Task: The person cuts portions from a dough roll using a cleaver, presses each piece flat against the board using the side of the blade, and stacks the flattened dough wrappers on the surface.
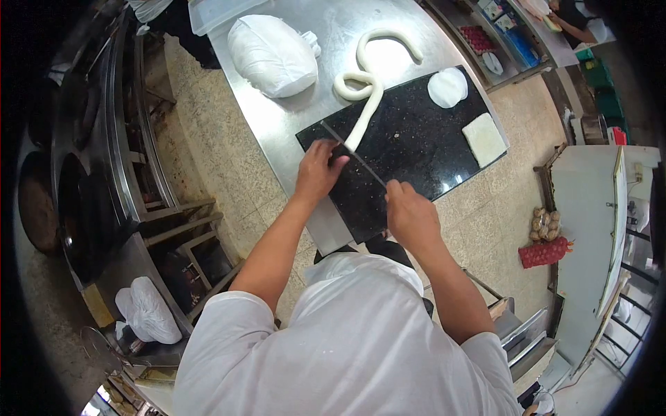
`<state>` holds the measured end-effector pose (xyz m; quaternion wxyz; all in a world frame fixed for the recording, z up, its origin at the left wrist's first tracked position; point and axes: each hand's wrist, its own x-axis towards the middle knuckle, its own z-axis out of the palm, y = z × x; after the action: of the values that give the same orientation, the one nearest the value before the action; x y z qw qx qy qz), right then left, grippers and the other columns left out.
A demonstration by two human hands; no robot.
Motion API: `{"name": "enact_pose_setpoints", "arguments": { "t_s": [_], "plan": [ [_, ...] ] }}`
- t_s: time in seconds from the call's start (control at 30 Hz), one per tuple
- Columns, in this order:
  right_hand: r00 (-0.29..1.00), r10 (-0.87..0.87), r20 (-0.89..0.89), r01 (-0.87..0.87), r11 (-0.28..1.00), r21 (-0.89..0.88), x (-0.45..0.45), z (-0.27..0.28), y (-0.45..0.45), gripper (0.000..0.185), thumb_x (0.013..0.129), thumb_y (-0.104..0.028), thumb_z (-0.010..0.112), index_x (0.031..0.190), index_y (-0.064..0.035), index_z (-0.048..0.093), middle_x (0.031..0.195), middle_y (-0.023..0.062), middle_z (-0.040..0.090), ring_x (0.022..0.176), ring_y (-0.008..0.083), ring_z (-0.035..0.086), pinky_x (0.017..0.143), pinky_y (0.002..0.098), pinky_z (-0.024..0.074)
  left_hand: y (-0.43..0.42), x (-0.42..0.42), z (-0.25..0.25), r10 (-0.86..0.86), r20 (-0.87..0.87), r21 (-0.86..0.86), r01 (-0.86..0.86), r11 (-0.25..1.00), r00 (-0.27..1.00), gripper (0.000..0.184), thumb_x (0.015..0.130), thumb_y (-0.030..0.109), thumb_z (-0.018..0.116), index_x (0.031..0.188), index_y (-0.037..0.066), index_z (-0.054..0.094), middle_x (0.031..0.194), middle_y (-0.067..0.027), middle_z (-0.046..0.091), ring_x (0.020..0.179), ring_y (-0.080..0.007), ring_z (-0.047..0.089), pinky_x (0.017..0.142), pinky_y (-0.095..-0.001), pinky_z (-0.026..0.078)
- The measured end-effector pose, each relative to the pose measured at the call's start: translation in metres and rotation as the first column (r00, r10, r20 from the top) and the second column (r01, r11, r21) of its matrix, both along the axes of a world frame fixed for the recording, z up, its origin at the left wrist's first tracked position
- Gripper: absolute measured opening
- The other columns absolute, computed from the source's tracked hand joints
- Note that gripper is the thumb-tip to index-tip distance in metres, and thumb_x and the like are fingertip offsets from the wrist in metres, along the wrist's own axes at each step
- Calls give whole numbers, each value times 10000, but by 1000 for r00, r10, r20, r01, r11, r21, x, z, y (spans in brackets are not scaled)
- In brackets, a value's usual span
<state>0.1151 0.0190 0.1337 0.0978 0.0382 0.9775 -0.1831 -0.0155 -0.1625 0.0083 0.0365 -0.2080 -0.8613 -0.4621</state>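
Observation:
My right hand (411, 213) is closed around the near end of a knife (368, 168), whose long thin blade lies diagonally over the black board (416, 132). Beside the blade, my left hand (320, 170) has its fingers curled and thumb bent inward; what they grip, if anything, is hidden. A long white dough rope (370, 104) runs from the metal table onto the board, looped in the middle, its near end meeting the blade close to my left fingers. At the board's right side lie a round white piece (447, 87) and a folded white cloth (484, 140).
A large white wrapped bundle (274, 55) sits on the metal table (333, 21), near a clear plastic container (215, 14). Stoves with woks (80, 201) line the left. Another person (586, 24) is at the upper right. A red net bag (544, 254) stands on the right.

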Motion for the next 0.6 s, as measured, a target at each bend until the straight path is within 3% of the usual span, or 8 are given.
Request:
{"name": "enact_pose_setpoints", "arguments": {
  "t_s": [0.03, 0.07, 0.13, 0.27, 0.3, 0.4, 0.5, 0.6],
  "plan": [
    [999, -23, -40, 24, 1000, 16, -3, -2, 1, 114, 1018, -169, 524, 1034, -57, 536, 922, 196, 652, 791, 410, 696, 680, 511, 561, 4, -3, -5, -6, -204, 9, 8, 1000, 979, 447, 834, 299, 847, 1131, 20, 661, 1084, -158, 638, 959, -332, 662, 761, -416, 562],
    [996, -39, -84, 42, 999, 31, -7, -4, 2, 123, 1018, -174, 525, 1038, -54, 534, 923, 200, 653, 785, 417, 695, 678, 513, 560, 9, -4, -4, 9, -205, 14, -6, 1000, 979, 447, 834, 299, 847, 1131, 20, 661, 1084, -158, 638, 959, -332, 662, 761, -416, 562],
    [996, -36, -79, 40, 998, 58, -8, -7, 9, 125, 1018, -174, 524, 1042, -52, 533, 921, 202, 654, 782, 422, 694, 677, 516, 560, 18, -7, -4, -25, -224, -169, -13, 986, 974, 479, 823, 372, 840, 1091, 15, 664, 1054, -149, 650, 1001, -359, 639, 769, -444, 544],
    [998, -26, -51, 29, 998, 56, -5, -4, 20, 124, 1015, -170, 523, 1051, -51, 530, 918, 206, 656, 784, 436, 692, 683, 527, 558, 21, -17, -17, 74, -120, -120, -88, 989, 990, 311, 816, 240, 829, 992, 41, 666, 883, -138, 664, 859, -365, 644, 763, -480, 517],
    [998, -42, -46, 44, 998, 51, -1, -3, 19, 124, 1015, -170, 523, 1051, -51, 530, 918, 206, 656, 784, 436, 692, 683, 527, 558, 15, -16, -13, 68, -131, -76, -79, 994, 989, 234, 825, 161, 797, 977, 37, 670, 878, -149, 661, 832, -363, 653, 761, -469, 524],
    [999, -19, -28, 20, 999, 37, 3, 2, 13, 126, 1013, -176, 530, 1047, -54, 531, 917, 203, 657, 781, 430, 694, 680, 530, 559, -6, -12, -4, -3, -106, -12, 2, 1000, 994, 204, 833, 147, 786, 958, 33, 672, 894, -142, 666, 829, -357, 663, 739, -457, 534],
    [999, 21, -37, -21, 1000, 5, 3, 8, -1, 111, 980, -122, 579, 1048, -62, 515, 909, 200, 649, 788, 427, 680, 656, 530, 541, -29, -4, 8, -35, -39, -100, 31, 995, 999, 194, 828, 122, 779, 968, 26, 685, 938, -132, 677, 824, -341, 676, 716, -421, 553],
    [994, 97, -47, -96, 995, 23, -2, 4, -17, 93, 1015, -151, 499, 1034, -68, 537, 918, 201, 658, 800, 415, 706, 687, 526, 571, -39, -2, 4, -52, 37, -135, 56, 989, 998, 211, 819, 115, 771, 997, 29, 695, 961, -129, 680, 819, -322, 683, 710, -405, 557]
  ]
}}
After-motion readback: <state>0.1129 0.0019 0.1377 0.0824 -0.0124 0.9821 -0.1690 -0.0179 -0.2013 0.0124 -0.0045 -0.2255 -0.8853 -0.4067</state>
